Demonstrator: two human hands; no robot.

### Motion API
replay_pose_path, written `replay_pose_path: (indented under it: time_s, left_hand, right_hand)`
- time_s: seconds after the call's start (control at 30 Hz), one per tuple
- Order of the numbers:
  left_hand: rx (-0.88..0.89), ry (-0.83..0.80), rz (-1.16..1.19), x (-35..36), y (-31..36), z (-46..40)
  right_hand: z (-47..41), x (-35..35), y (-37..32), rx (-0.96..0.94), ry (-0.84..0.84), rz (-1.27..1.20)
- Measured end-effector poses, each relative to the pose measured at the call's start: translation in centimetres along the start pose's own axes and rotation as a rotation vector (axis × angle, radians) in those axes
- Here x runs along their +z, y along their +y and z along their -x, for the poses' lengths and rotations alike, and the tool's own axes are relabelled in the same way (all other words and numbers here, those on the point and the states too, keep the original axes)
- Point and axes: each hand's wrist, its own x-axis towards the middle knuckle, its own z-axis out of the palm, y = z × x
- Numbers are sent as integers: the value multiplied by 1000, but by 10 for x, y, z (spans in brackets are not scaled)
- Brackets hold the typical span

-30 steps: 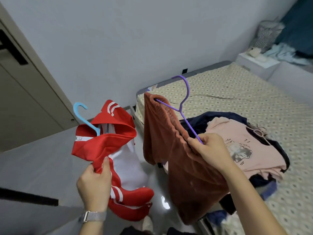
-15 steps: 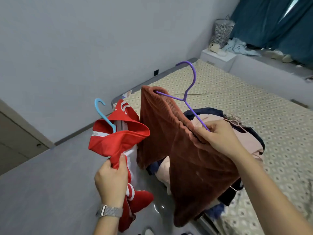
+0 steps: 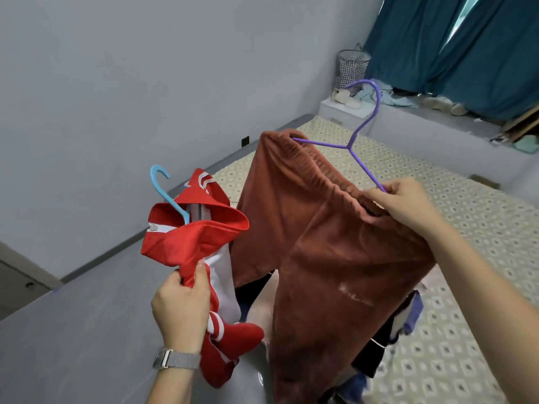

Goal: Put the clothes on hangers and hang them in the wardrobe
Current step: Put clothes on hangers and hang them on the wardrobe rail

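**Head view: two hangered garments held up, one in each of the hands**

Head camera looks down on both hands raised over the near corner of the bed [image 3: 455, 217]. The left hand [image 3: 180, 310], a mesh-band watch [image 3: 175, 358] on its wrist, has thumb and fingers curled tight around a bunched fold of the red and white jacket [image 3: 198, 240]. That jacket hangs on the light blue hanger [image 3: 163, 188], whose hook sticks up out of the hood opening. The right hand [image 3: 408, 205] pinches the elastic waistband of the rust-brown trousers [image 3: 329, 258] together with one arm of the purple hanger [image 3: 364, 141]; the hanger's other arm is tucked inside the waistband and its hook points upward. The trousers hang down in front of a pile of clothes [image 3: 408, 316] lying on the patterned bedcover. Jacket and trousers are side by side, just apart. Teal curtains [image 3: 466, 48] and a wire basket [image 3: 351, 68] stand at the far end of the room.
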Motion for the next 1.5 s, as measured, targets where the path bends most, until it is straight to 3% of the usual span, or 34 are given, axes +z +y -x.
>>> replay_pose_path:
  time_s: [0.5,0.7,0.83,1.07,1.2,1.3,1.5]
  left_hand:
    - [-29,41,-71,149,68,28]
    - [-18,59,-124,201,89,28]
    - [-40,32,-153,220,95,31]
    - [-43,-17,-178,251,104,33]
    - [-52,-47,-199,274,108,34]
    - [-49,-76,-196,290,119,39]
    - [71,-195,-219,310,129,59]
  right_hand:
    - [-117,-11,207,157,-6,360]
    - [-151,1,257,183,-232,482]
    - [-165,13,298,185,-360,358]
    - [-170,38,373,282,-549,640]
    - [-167,53,341,187,-587,430]
    - [-146,64,278,171,-575,-15]
    - [-126,61,158,457,-862,-900]
